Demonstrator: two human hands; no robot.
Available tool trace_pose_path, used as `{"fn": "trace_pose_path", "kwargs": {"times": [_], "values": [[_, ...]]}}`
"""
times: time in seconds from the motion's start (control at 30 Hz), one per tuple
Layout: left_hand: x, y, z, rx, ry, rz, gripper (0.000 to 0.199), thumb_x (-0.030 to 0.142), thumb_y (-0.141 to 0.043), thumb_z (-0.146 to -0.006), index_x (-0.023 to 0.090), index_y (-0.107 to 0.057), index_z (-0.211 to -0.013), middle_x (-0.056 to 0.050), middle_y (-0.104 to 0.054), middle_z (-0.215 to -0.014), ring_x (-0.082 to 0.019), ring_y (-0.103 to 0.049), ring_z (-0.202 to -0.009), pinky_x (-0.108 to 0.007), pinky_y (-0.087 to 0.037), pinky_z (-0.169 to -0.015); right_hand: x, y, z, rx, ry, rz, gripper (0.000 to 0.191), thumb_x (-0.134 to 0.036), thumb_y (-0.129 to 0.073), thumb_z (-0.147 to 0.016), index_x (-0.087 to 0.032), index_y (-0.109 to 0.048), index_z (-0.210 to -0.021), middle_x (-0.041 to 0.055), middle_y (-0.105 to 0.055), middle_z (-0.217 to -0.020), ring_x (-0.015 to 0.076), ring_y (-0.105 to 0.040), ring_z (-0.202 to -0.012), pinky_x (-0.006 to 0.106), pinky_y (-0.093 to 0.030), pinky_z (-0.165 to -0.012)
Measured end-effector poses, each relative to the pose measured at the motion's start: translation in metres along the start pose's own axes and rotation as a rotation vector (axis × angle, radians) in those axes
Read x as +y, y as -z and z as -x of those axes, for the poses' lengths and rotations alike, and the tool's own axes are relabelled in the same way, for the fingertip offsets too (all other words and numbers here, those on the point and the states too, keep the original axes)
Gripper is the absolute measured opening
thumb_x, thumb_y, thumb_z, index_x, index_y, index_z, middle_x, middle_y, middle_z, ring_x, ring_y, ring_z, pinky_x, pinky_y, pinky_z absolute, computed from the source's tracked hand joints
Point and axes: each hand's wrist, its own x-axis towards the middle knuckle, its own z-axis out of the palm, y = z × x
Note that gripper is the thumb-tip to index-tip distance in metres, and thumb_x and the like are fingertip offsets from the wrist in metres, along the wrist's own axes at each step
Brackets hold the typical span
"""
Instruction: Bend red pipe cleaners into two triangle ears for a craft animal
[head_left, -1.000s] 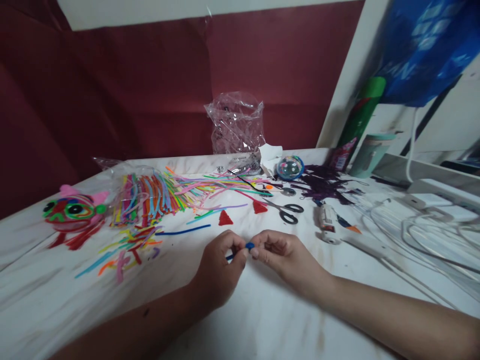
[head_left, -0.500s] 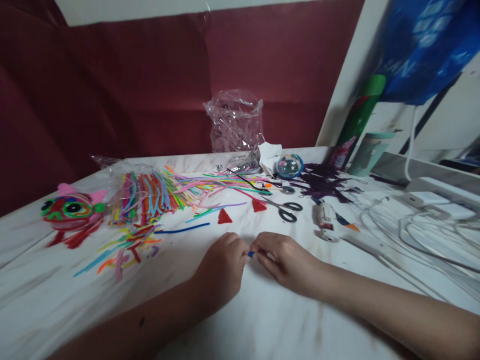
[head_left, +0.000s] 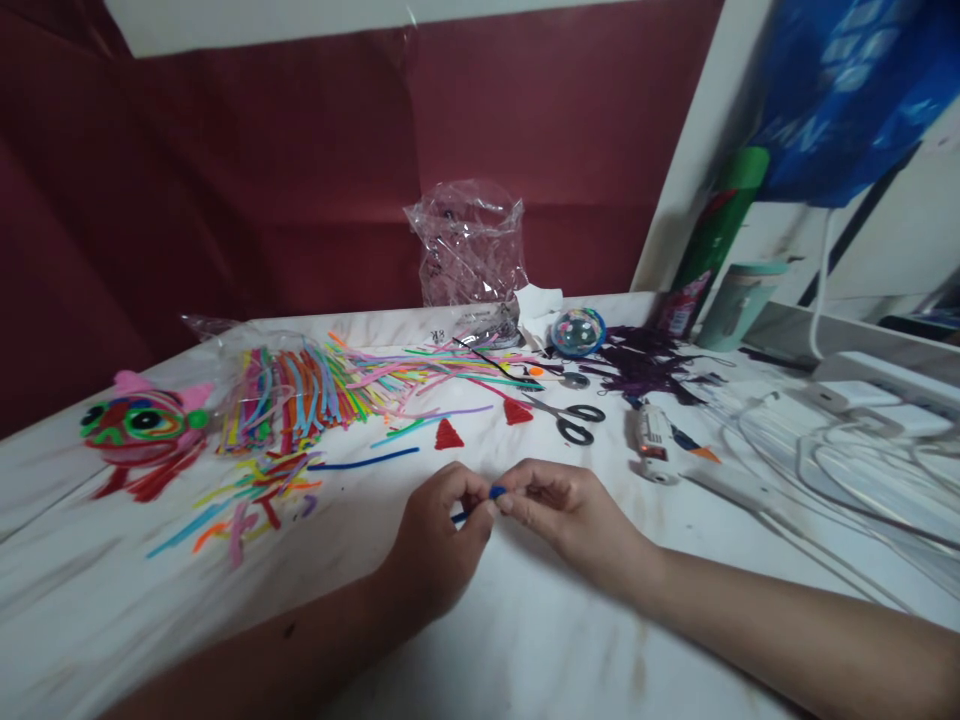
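A dark blue pipe cleaner (head_left: 497, 492) is pinched between both hands over the front middle of the table. Thumb and fingers of my left hand (head_left: 442, 535) close on it, and a straight stretch of it shows inside that hand. My right hand (head_left: 559, 510) pinches the short, bunched blue end. Just beyond the hands lie two red fuzzy triangles (head_left: 448, 434) and black-handled scissors (head_left: 576, 428). Another straight blue pipe cleaner (head_left: 365, 459) rests to the left, beside a loose heap of coloured cut pieces (head_left: 259, 495).
Bundled pipe cleaners (head_left: 289, 390) and a decorated fish figure (head_left: 142, 425) occupy the left. Behind are a clear plastic bag (head_left: 472, 250) and a transparent ball (head_left: 579, 332). To the right lie purple strips (head_left: 649, 360), a glue gun (head_left: 652, 440), cables (head_left: 832, 440) and a green cup (head_left: 742, 305).
Both hands have shifted slightly, and the left has turned so its thumb and fingers show. More of the blue pipe cleaner is visible between and inside the fingers. The table items stay put.
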Motion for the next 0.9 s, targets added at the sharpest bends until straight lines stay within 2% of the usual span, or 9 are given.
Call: {"fn": "trace_pose_path", "kwargs": {"times": [0.2, 0.3, 0.4, 0.5, 0.6, 0.67, 0.73, 0.8, 0.9], "values": [[-0.007, -0.002, -0.001, -0.081, -0.019, -0.086, 0.009, 0.015, -0.048, -0.073, 0.018, -0.048, -0.064, 0.002, -0.047, -0.062, -0.012, -0.046, -0.060, -0.024, -0.036, -0.059, -0.001, 0.003, 0.000, 0.007, 0.137, 0.313, 0.020, -0.026, -0.048, -0.084, -0.016, -0.056, -0.070, 0.0011, -0.057, -0.065, 0.0125, -0.051, -0.062, 0.023, -0.041, -0.059], [-0.012, -0.001, -0.002, -0.100, -0.119, -0.181, 0.010, 0.012, -0.046, -0.074, 0.018, -0.046, -0.066, 0.002, -0.046, -0.064, -0.013, -0.045, -0.062, -0.025, -0.035, -0.059, -0.002, 0.006, -0.001, -0.029, 0.198, 0.449, 0.017, -0.023, -0.046, -0.084, -0.016, -0.055, -0.072, 0.0015, -0.057, -0.064, 0.0122, -0.051, -0.059, 0.022, -0.040, -0.056], [-0.015, -0.002, 0.000, -0.110, -0.237, -0.255, 0.013, 0.010, -0.044, -0.075, 0.018, -0.043, -0.066, 0.001, -0.046, -0.067, -0.014, -0.045, -0.065, -0.025, -0.034, -0.060, -0.001, 0.008, 0.000, -0.073, 0.328, 0.601, 0.017, -0.019, -0.043, -0.085, -0.015, -0.054, -0.073, 0.0040, -0.057, -0.067, 0.0137, -0.052, -0.061, 0.024, -0.041, -0.058], [-0.015, -0.002, 0.001, -0.127, -0.293, -0.280, 0.014, 0.008, -0.043, -0.074, 0.018, -0.042, -0.064, 0.000, -0.046, -0.067, -0.014, -0.044, -0.065, -0.026, -0.034, -0.060, 0.001, 0.009, 0.002, -0.112, 0.404, 0.689, 0.021, -0.019, -0.039, -0.085, -0.014, -0.054, -0.072, 0.0066, -0.057, -0.068, 0.0157, -0.052, -0.063, 0.027, -0.042, -0.060], [-0.010, 0.002, -0.001, -0.097, -0.250, -0.229, 0.015, 0.007, -0.045, -0.071, 0.018, -0.042, -0.061, 0.001, -0.044, -0.064, -0.013, -0.045, -0.063, -0.025, -0.034, -0.059, 0.000, 0.008, 0.002, -0.109, 0.325, 0.567, 0.018, -0.019, -0.042, -0.084, -0.014, -0.057, -0.075, 0.0059, -0.058, -0.070, 0.0156, -0.054, -0.066, 0.027, -0.042, -0.063], [-0.005, 0.005, -0.003, -0.055, -0.171, -0.136, 0.014, 0.009, -0.047, -0.071, 0.018, -0.043, -0.060, 0.002, -0.045, -0.063, -0.012, -0.045, -0.062, -0.024, -0.035, -0.059, -0.002, 0.007, 0.000, -0.079, 0.211, 0.364, 0.012, -0.021, -0.048, -0.082, -0.015, -0.058, -0.085, 0.0041, -0.059, -0.073, 0.0145, -0.055, -0.069, 0.026, -0.043, -0.065], [-0.001, 0.008, -0.005, -0.024, -0.098, -0.024, 0.012, 0.012, -0.048, -0.072, 0.017, -0.045, -0.061, 0.002, -0.045, -0.063, -0.012, -0.046, -0.062, -0.023, -0.036, -0.060, -0.002, 0.005, -0.003, -0.062, 0.102, 0.157, 0.015, -0.025, -0.053, -0.079, -0.015, -0.058, -0.090, 0.0026, -0.059, -0.075, 0.0134, -0.054, -0.069, 0.025, -0.044, -0.066], [0.001, 0.008, -0.006, -0.012, -0.046, 0.050, 0.012, 0.016, -0.049, -0.073, 0.017, -0.046, -0.061, 0.003, -0.045, -0.062, -0.011, -0.046, -0.061, -0.023, -0.036, -0.059, -0.001, 0.002, -0.004, -0.050, 0.033, 0.020, 0.015, -0.029, -0.056, -0.078, -0.015, -0.058, -0.085, 0.0012, -0.057, -0.072, 0.0125, -0.053, -0.067, 0.024, -0.043, -0.064], [0.002, 0.005, -0.005, -0.021, -0.007, 0.058, 0.012, 0.015, -0.049, -0.072, 0.017, -0.046, -0.060, 0.003, -0.044, -0.060, -0.011, -0.045, -0.059, -0.022, -0.035, -0.057, 0.003, -0.001, -0.003, -0.024, -0.002, -0.035, 0.016, -0.031, -0.057, -0.077, -0.015, -0.056, -0.076, -0.0010, -0.053, -0.066, 0.0113, -0.049, -0.061, 0.023, -0.041, -0.059]]}}
